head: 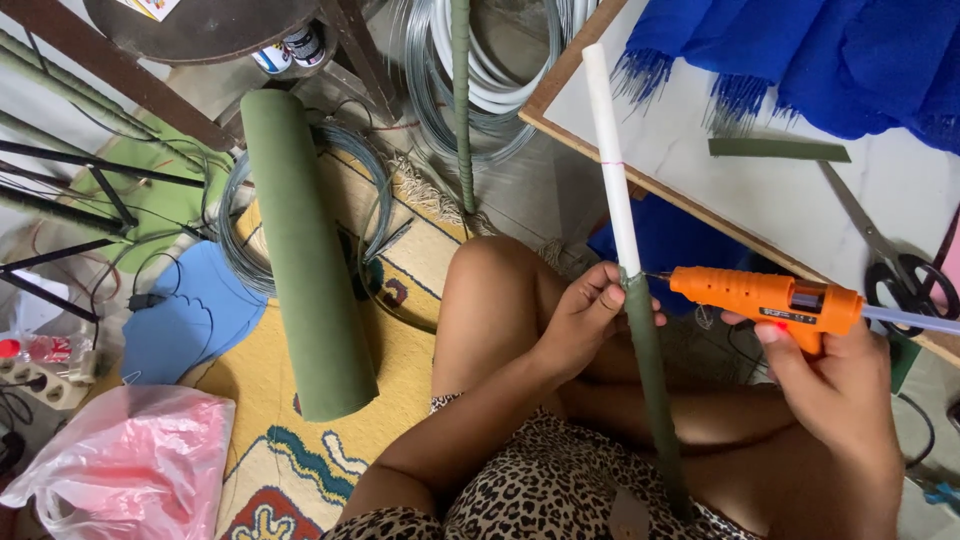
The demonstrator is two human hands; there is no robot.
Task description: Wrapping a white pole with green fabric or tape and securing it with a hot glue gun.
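Note:
My left hand (585, 312) grips a long white tube (608, 150) right where its green felt wrapping (655, 390) begins. The tube runs from the table edge down across my lap, its lower half covered in green. My right hand (835, 395) holds an orange hot glue gun (765, 297) with a finger on the trigger. Its nozzle points left and almost touches the upper edge of the green wrap, beside my left thumb. A clear glue stick (910, 320) sticks out of the gun's rear.
A green felt roll (300, 250) lies on the patterned rug, with wire coils (490, 70) behind it. The white tabletop (790, 200) carries blue fringed fabric (820, 55), a green strip (778, 150) and scissors (890, 255). A pink plastic bag (130, 460) sits at lower left.

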